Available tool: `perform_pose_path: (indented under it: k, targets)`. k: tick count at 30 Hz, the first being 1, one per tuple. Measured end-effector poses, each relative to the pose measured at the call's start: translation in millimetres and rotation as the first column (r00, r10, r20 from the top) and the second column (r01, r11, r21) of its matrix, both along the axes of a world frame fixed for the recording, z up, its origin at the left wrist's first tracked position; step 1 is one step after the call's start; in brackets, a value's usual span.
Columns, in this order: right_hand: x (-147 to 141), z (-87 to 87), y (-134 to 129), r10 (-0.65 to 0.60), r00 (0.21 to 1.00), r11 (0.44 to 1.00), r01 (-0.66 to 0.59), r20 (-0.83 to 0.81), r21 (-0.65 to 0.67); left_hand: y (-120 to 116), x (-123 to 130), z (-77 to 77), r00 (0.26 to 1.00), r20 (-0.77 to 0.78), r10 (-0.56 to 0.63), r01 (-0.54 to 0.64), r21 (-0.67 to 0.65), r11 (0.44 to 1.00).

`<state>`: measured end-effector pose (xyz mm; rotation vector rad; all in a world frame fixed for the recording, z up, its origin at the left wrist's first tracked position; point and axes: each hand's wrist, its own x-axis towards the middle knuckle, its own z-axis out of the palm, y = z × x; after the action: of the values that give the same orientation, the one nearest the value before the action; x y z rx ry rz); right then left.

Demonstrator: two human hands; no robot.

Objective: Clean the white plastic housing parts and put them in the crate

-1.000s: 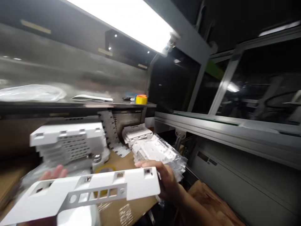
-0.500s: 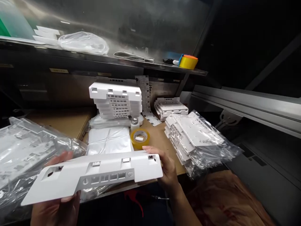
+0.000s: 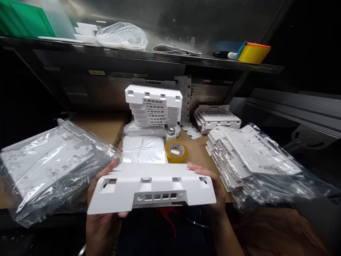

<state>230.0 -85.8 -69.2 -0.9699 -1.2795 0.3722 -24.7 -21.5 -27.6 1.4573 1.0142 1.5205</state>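
Observation:
Both hands grip a white plastic housing [image 3: 160,179] with a row of small rectangular port openings along its near edge. My left hand [image 3: 102,209] is closed round its left end, thumb beneath the edge. At the right end, my right hand [image 3: 213,181] is closed on it, fingers over the top. Beyond it lies a pile of clear plastic bags [image 3: 144,149], with a stack of similar white housings [image 3: 154,103] behind. A roll of yellow tape [image 3: 176,152] lies flat beside the bags, next to a small bottle with a metal cap [image 3: 171,135].
Bagged white housings lie on the left [image 3: 50,156] and in a pile on the right [image 3: 239,149]. More unbagged housings [image 3: 218,119] sit behind. A label strip [image 3: 183,99] hangs at the back. The metal shelf [image 3: 165,58] carries a yellow roll [image 3: 253,53] and a green bin [image 3: 26,19].
My view has turned left, so the bench things appear further right. The white housing, still in both hands, is now more level and squarely in front of me.

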Motion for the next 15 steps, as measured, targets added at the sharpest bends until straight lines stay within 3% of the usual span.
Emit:
perform_pose_path:
  k: [7, 10, 13, 15]
  targets:
    - [7.1, -13.6, 3.1, 0.0, 1.0, 0.995, 0.001, -0.011, 0.101, -3.5, 6.4, -2.8, 0.998, 0.057, 0.011, -0.015, 0.06, 0.998]
    - [10.1, -17.1, 1.6, -0.023, 1.0, 0.991, 0.022, 0.01, 0.132, -8.7, 11.5, -1.7, 0.966, 0.247, -0.073, 0.093, -0.068, 0.993]
    - [11.6, -20.7, -2.3, -0.052, 0.998, 0.989, 0.045, 0.041, 0.142, -10.0, 12.8, 4.4, 0.846, 0.526, -0.085, 0.27, -0.286, 0.919]
    - [12.3, -22.6, -5.6, -0.064, 0.996, 0.989, 0.056, 0.058, 0.135, -5.0, 7.4, 8.9, 0.734, 0.679, 0.006, 0.408, -0.447, 0.796]
